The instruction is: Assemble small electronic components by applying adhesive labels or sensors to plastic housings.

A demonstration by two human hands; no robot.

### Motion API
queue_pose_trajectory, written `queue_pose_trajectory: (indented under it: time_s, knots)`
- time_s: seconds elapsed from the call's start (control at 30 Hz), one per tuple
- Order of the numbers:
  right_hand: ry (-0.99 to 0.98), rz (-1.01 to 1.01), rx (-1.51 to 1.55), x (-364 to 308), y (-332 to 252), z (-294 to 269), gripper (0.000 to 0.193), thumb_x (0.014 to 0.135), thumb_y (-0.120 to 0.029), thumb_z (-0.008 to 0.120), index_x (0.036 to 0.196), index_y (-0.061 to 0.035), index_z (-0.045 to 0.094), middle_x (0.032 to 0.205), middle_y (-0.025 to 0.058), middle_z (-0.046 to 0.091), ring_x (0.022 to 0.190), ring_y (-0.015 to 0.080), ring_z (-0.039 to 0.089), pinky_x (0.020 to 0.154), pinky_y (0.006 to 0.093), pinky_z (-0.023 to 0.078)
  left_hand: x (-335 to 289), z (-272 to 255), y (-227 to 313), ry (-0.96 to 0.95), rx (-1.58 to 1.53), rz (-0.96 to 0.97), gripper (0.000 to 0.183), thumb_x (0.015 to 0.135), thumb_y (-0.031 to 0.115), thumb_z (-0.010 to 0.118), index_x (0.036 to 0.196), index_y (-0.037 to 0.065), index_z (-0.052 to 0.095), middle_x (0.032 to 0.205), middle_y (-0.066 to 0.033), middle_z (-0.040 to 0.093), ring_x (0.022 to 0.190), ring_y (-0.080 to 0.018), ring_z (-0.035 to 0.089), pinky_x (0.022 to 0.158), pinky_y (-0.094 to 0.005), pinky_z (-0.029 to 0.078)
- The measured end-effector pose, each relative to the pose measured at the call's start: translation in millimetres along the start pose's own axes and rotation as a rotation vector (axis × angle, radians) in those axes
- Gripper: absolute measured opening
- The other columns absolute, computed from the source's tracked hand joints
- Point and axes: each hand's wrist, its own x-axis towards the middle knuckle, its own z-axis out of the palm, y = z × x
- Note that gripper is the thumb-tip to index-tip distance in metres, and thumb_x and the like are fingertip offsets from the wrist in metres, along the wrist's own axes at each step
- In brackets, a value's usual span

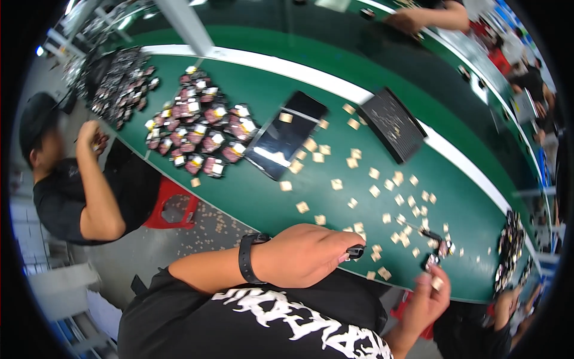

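Note:
My left hand (308, 252), with a black band on its wrist, is closed around a small glossy black part (355, 252) at the table's near edge. To the right, my right hand (423, 304) has its thumb and fingers pinched on a small pale square piece (437, 283). Just beyond those fingertips is a small black and silver part (430, 261); whether they touch it I cannot tell. Farther on lies a black-handled tool with a thin shaft (430, 234). Several pale square pieces (399, 199) are scattered over the green table (251, 203).
A heap of packaged black parts (197, 128) stands at the left, beside a dark glossy tray (287, 134). A ribbed black tray (391, 124) lies at the far side. One co-worker (78, 179) sits at the left; another's hand (409, 21) is across the line. More parts (509, 251) lie far right.

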Motion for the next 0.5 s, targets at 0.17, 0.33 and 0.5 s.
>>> queue_pose_trajectory:
  time_s: [0.17, 0.33, 0.5]
  knots:
    - [0.218, -0.109, -0.653, 22.0, 35.7, -47.7, 0.039, 0.096, -0.015, 0.07, 0.128, 0.0037, 0.06, 0.127, 0.0117, 0.06, 0.107, 0.0201, 0.059, 0.092, 0.0321, 0.047, -19.9, -57.8, -2.3, 0.253, 0.18, -0.161, 0.027, 0.1, 0.007, 0.055, 0.127, 0.001, 0.057, 0.102, -0.0149, 0.067, 0.082, -0.0338, 0.067, 0.075, -0.0387, 0.053]
    - [0.143, -0.377, -0.869, 16.3, 33.9, -36.5, 0.065, 0.085, -0.038, 0.081, 0.132, 0.0009, 0.062, 0.12, 0.0264, 0.061, 0.111, 0.0437, 0.058, 0.098, 0.0501, 0.047, -32.4, -111.5, -12.5, 0.693, 0.514, -0.337, 0.028, 0.1, 0.009, 0.059, 0.125, 0.0, 0.054, 0.092, -0.0125, 0.064, 0.074, -0.019, 0.063, 0.069, -0.0328, 0.051]
    - [0.168, -0.299, -0.882, 17.8, 30.7, -27.7, 0.057, 0.086, -0.031, 0.081, 0.126, 0.004, 0.061, 0.117, 0.0251, 0.062, 0.109, 0.0424, 0.058, 0.097, 0.0498, 0.046, -40.9, -160.3, -38.6, 0.915, 0.646, -0.403, 0.015, 0.1, 0.01, 0.058, 0.11, 0.0, 0.054, 0.071, -0.011, 0.06, 0.064, -0.0262, 0.061, 0.06, -0.0387, 0.047]
